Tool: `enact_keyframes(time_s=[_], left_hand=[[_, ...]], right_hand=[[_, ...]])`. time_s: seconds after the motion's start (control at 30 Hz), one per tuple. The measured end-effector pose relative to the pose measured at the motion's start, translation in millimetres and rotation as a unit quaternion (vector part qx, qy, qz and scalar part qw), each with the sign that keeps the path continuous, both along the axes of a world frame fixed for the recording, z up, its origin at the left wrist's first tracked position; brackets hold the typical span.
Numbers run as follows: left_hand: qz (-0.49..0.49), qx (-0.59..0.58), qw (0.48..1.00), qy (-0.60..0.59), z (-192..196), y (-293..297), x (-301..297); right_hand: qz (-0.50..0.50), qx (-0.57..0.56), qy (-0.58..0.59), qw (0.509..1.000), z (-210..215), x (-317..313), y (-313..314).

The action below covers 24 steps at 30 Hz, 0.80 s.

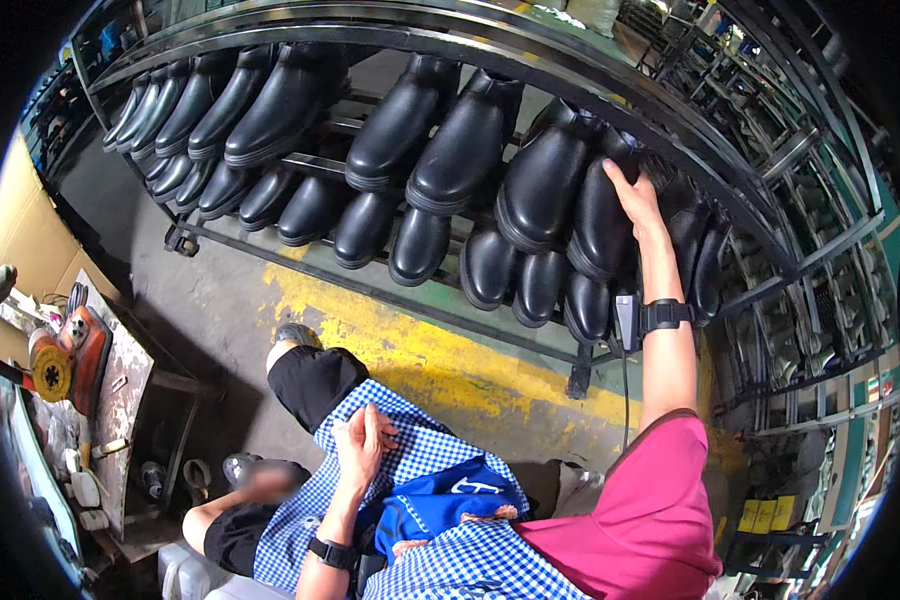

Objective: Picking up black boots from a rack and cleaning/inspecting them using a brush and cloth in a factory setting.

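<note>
At the right end of a rack, my right hand [638,200] reaches in and grips a black boot [592,225]. The thumb lies along the boot's side, and the other fingers are partly hidden behind it. A second black boot [540,190] hangs close by on the left, toe down toward me. Over my lap, my left hand [362,445] is curled in a loose fist above the blue-and-white checked apron [420,440], with nothing visible in it.
The metal rack [320,275] carries several black boots in two rows. To the left stands a worn workbench [125,400] with an orange device [88,350] with a yellow round part. Yellow paint [390,350] marks the floor. More shelving [810,330] rises at the right.
</note>
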<state>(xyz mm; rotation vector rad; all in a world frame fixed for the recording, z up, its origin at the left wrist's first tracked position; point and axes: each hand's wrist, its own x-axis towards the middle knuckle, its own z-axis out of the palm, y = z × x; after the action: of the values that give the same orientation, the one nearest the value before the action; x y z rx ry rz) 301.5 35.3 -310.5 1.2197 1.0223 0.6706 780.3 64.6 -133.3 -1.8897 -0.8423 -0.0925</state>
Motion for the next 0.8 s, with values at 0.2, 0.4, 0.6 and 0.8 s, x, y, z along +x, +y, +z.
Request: enact_keyframes(time_s=[0.2,0.4,0.6,0.8], left_hand=[[0.016,-0.019,1.000,-0.015,4,-1,-1],[0.018,-0.028,0.999,-0.040,-5,-4,-8],[0.021,-0.142,0.981,-0.131,5,5,-21],[0.071,-0.041,0.917,-0.389,63,6,-47]], right_hand=[[-0.029,0.149,0.070,0.986,-10,-7,-55],[-0.069,0.256,0.129,0.956,-17,-128,-130],[0.053,0.301,0.538,0.786,-43,-223,-127],[0.419,0.048,0.431,0.798,-73,-310,-54]])
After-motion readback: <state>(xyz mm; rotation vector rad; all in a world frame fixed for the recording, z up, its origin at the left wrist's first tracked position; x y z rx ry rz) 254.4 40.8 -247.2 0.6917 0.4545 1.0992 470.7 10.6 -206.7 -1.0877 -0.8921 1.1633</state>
